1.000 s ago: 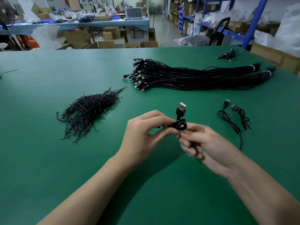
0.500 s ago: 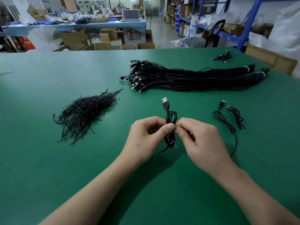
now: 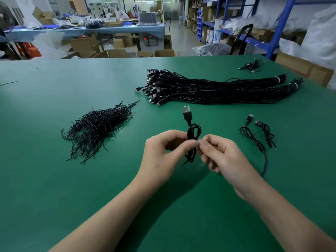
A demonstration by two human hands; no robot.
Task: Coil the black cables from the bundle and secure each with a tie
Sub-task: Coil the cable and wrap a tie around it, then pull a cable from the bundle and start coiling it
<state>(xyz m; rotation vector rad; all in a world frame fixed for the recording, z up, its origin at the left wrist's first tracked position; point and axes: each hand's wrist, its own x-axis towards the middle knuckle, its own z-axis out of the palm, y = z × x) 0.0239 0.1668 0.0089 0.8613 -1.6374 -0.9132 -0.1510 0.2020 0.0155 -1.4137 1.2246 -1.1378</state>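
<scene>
I hold the coil (image 3: 193,137) in the air, on my side of the bundle (image 3: 218,90) and in line with its plug end. My left hand (image 3: 163,153) has its thumb and forefinger closed on the coil's waist, the other fingers curled loosely behind. My right hand (image 3: 223,157) is curled too, its fingertips pinched against the same waist from the other side. I take it they are on the ends of a tie, but anything that thin is lost against the black cable, so I cannot tell. The plug (image 3: 187,113) stands up out of the top loop, and a thin tail hangs free below my fingers. This should be a light thing, hardly any weight at all, and soft. The loops are springy and I judge they would open out if the pinch eased. The jacket looks smooth, so it may slide between the fingertips. The waist is the place to hold, where all the turns cross and one pinch traps them. The plug is the only stiff part and gives no grip on the loops. A tie ought to be stiff wire that keeps a twist, so short firm turns close to the cable should do it. The ties (image 3: 98,128) lie in a heap left of the bundle and nearer me. Two loose cables (image 3: 261,135) lie on the table (image 3: 54,179) nearer me than the bundle's right half.
</scene>
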